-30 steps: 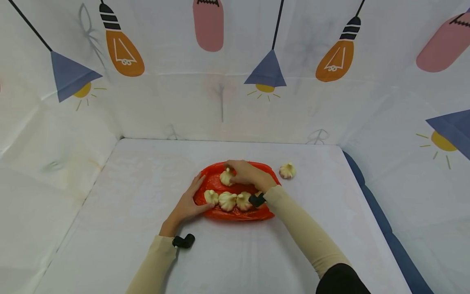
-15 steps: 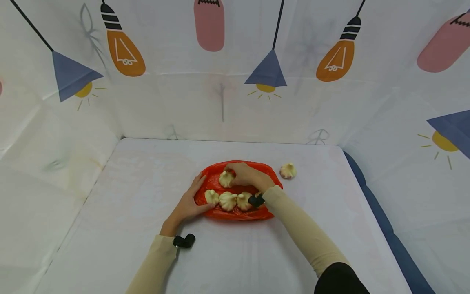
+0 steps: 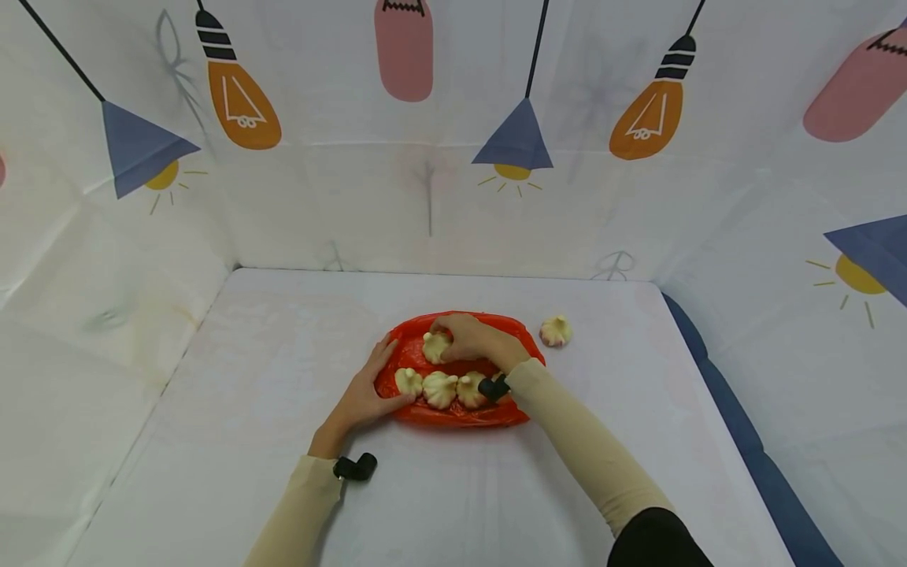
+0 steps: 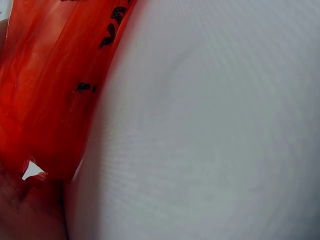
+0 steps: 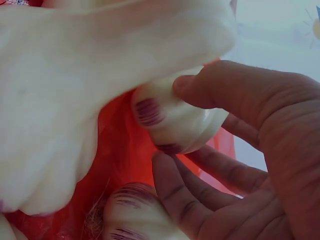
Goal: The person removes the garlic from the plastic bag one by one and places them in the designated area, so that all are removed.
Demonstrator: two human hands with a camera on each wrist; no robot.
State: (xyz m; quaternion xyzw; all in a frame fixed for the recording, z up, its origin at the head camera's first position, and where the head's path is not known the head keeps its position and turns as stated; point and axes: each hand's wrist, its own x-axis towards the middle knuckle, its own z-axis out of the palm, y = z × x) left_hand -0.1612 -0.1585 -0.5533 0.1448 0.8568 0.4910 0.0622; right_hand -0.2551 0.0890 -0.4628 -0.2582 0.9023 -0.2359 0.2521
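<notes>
by the right hand (image 3: 479,340), a garlic bulb (image 3: 434,349) is held between thumb and fingertips at the far left part of a red plastic bag (image 3: 412,346); whether it is lifted clear cannot be told. the bulb is judged to be light, firm and smooth; it is best gripped at the wide belly, as the thin stem may snap. the right forearm is angled in from the near right. the left hand (image 3: 361,398) is laid at the bag's left end, fingers extended, nothing being clenched. on the near side, a row of bulbs (image 3: 440,390) is set on the bag. a loose bulb (image 3: 556,331) is located farther right, on the desk (image 3: 439,496).
</notes>
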